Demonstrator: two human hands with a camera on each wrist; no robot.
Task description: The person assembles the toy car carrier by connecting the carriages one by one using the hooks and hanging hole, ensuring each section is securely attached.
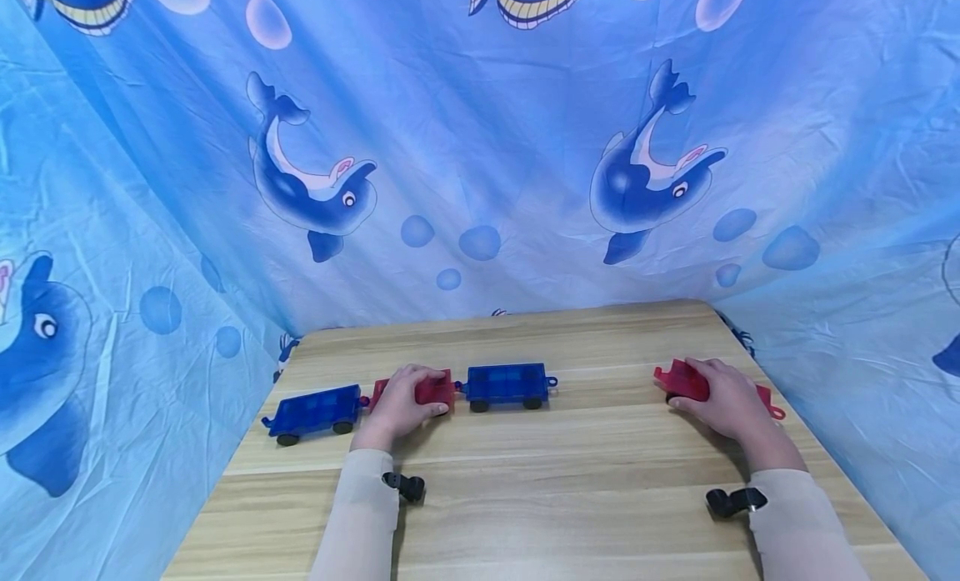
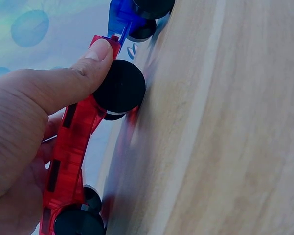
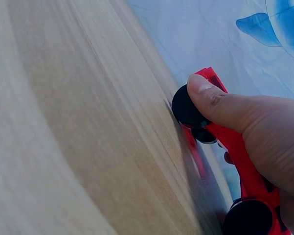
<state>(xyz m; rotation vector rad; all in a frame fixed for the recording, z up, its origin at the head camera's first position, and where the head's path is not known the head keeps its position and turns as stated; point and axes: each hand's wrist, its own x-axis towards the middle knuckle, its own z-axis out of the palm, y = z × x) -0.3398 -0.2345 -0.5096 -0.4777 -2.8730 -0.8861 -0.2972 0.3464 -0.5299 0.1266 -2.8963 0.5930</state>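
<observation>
My left hand [image 1: 405, 404] grips a red toy train car [image 2: 71, 152] with black wheels, thumb along its near side. That car stands between two blue train cars: one blue car [image 1: 315, 413] on its left and another blue car [image 1: 507, 384] on its right, with the hooks and loops meeting at both ends. At the right side of the table, my right hand [image 1: 723, 398] holds a second red train car [image 3: 237, 152], thumb over one black wheel. The loop of this car [image 1: 777, 412] points right; its hook end faces left, apart from the row.
The cars are on a wood-grain table [image 1: 525, 498] whose right edge runs close beside the right hand. A blue cloth curtain [image 1: 480, 147] with dolphins hangs behind and on both sides. A black wrist camera [image 1: 405, 486] sticks out from the left sleeve.
</observation>
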